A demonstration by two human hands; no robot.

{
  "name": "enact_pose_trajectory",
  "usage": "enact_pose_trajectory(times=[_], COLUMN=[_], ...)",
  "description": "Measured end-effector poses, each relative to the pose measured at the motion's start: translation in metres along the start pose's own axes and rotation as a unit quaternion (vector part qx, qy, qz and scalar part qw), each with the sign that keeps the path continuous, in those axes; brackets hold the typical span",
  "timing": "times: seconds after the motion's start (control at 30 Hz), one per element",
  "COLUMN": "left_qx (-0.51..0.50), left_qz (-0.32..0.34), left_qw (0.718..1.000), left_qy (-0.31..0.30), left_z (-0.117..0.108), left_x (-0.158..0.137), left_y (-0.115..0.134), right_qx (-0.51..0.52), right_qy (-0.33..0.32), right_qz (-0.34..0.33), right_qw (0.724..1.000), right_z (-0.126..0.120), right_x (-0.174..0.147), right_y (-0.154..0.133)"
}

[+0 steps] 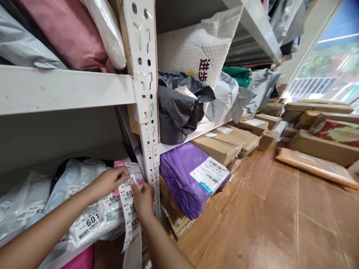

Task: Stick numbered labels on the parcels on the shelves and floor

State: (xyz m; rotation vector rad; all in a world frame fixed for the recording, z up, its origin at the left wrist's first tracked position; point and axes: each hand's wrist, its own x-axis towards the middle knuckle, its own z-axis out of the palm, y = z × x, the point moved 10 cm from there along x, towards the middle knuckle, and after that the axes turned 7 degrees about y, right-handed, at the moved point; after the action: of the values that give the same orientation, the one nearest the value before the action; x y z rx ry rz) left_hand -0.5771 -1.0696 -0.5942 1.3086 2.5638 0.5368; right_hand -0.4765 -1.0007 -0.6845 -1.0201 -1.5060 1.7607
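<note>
My left hand (pixel 108 182) pinches the top of a white strip of numbered labels (pixel 129 213) that hangs down in front of the lower shelf. My right hand (pixel 143 200) holds the same strip a little lower, thumb on its face. Printed numbers such as 6020 and 6021 show on the strip. Behind it lie grey-white plastic mailer bags (pixel 84 209) with similar number stickers, and a pink parcel (pixel 123 164) with a shipping label.
A white metal shelf upright (pixel 146 112) stands right beside my hands. A black bag (pixel 176 108) and a white padded mailer (pixel 202 48) sit on the shelf above. A purple parcel (pixel 182 175) and cardboard boxes (pixel 221 144) line the brown floor; more boxes (pixel 319 145) lie at right.
</note>
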Motion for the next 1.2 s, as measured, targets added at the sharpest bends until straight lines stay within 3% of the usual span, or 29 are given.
enact_pose_trajectory(times=[0.13, 0.23, 0.3, 0.43, 0.53, 0.6, 0.7, 0.87, 1.03, 1.1, 1.2], left_qx=[0.009, 0.035, 0.062, 0.128, 0.188, 0.205, 0.201, 0.208, 0.189, 0.186, 0.174], left_qz=[-0.028, -0.02, -0.007, 0.007, 0.01, 0.008, -0.008, 0.021, 0.071, 0.058, 0.019], left_qw=[1.0, 0.999, 0.998, 0.991, 0.982, 0.979, 0.979, 0.977, 0.979, 0.98, 0.983], left_qy=[0.012, 0.022, 0.026, 0.023, 0.013, 0.009, 0.014, 0.033, -0.03, -0.048, -0.047], left_z=[-0.002, -0.004, -0.003, 0.001, 0.003, 0.004, 0.003, -0.001, 0.01, 0.01, 0.001], left_x=[0.001, 0.003, 0.004, 0.003, 0.001, 0.0, -0.001, -0.004, -0.002, -0.002, -0.016], left_y=[-0.001, 0.0, 0.002, 0.004, 0.006, 0.007, 0.005, 0.016, 0.023, 0.022, 0.031], right_qx=[0.036, 0.078, 0.074, 0.015, 0.005, 0.032, 0.076, -0.053, -0.156, -0.173, -0.189], right_qy=[-0.054, -0.134, -0.15, -0.08, -0.05, -0.096, -0.224, -0.284, -0.449, -0.469, -0.431], right_qz=[0.031, 0.077, 0.08, 0.035, 0.042, 0.079, 0.135, 0.099, 0.091, 0.071, 0.023], right_qw=[0.997, 0.985, 0.983, 0.996, 0.998, 0.992, 0.962, 0.952, 0.875, 0.863, 0.882], right_z=[0.006, 0.016, 0.016, -0.002, -0.013, -0.011, -0.001, -0.03, -0.05, -0.058, -0.069], right_x=[-0.003, -0.009, -0.01, -0.004, -0.005, -0.011, -0.024, -0.025, -0.061, -0.07, -0.069], right_y=[0.005, 0.014, 0.018, 0.013, 0.012, 0.016, 0.018, -0.006, -0.043, -0.055, -0.064])
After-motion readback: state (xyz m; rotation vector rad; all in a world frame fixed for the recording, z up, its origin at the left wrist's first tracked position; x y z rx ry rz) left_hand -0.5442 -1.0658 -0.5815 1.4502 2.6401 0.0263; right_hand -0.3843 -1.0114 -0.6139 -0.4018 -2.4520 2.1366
